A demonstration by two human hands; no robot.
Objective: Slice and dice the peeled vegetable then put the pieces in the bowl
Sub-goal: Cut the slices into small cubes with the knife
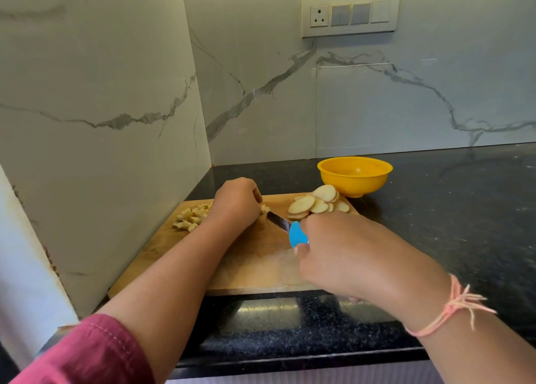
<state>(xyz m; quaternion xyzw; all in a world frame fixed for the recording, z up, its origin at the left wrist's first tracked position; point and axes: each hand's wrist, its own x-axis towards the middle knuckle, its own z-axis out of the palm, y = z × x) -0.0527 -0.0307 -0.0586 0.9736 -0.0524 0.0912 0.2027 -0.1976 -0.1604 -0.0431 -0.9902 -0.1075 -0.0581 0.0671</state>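
A wooden cutting board (255, 264) lies on the dark counter. My left hand (235, 201) curls over a few pale vegetable pieces (264, 208) at the board's middle back, holding them down. My right hand (348, 253) grips a knife by its blue handle (298, 234); the blade (278, 220) points left toward those pieces. A pile of diced pieces (190, 216) sits at the board's back left. Several round slices (317, 202) are stacked at the back right. The yellow bowl (354, 174) stands behind the board; nothing shows inside it.
Marble walls meet in a corner (203, 122) just left of and behind the board. A switch panel (350, 12) hangs on the back wall. The black granite counter (449, 209) stretches to the right, and its front edge (290, 360) runs below my arms.
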